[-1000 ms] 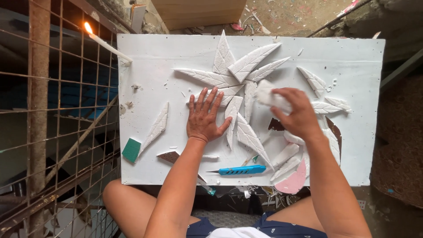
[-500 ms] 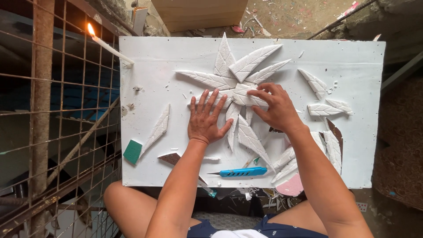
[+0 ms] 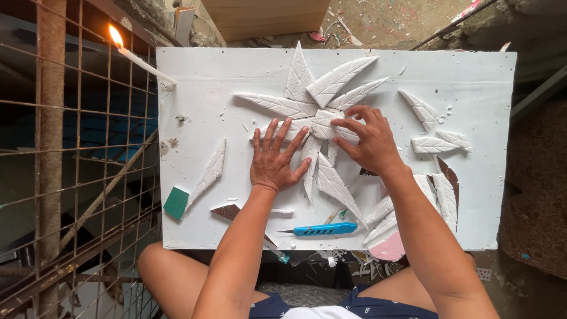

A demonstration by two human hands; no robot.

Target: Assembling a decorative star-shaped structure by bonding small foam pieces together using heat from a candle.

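A white foam board point(image 3: 195, 77) is laid flat across the person's lap, and a star of carved white foam leaves point(image 3: 313, 106) is being built up near its middle. The left hand point(image 3: 274, 159) is spread flat, palm down, with fingers apart; nothing is grasped, the lower-left leaves are merely pressed against the board. The right hand point(image 3: 369, 142) is arched, and its fingertips point(image 3: 339, 124) are set on a small leaf piece point(image 3: 328, 125) at the centre of the star; the piece is pinned under the fingertips rather than clasped.

The leaves are judged to be very light, stiff yet brittle, with thin pointed tips that could snap or dent under a hard pinch. They are best taken at the broad middle, along the ribbed body, and pressed with flat pads rather than nails.

Around ten leaves can be counted in the star, though some are hidden under the hands, so the count is only approximate. One loose leaf point(image 3: 208, 172) lies apart to the left; three are grouped at the right point(image 3: 434, 145), and several more are stacked at the lower right point(image 3: 440, 198). One blue craft knife point(image 3: 322, 229), one green block point(image 3: 176, 202) and one lit candle point(image 3: 142, 64) are also seen.
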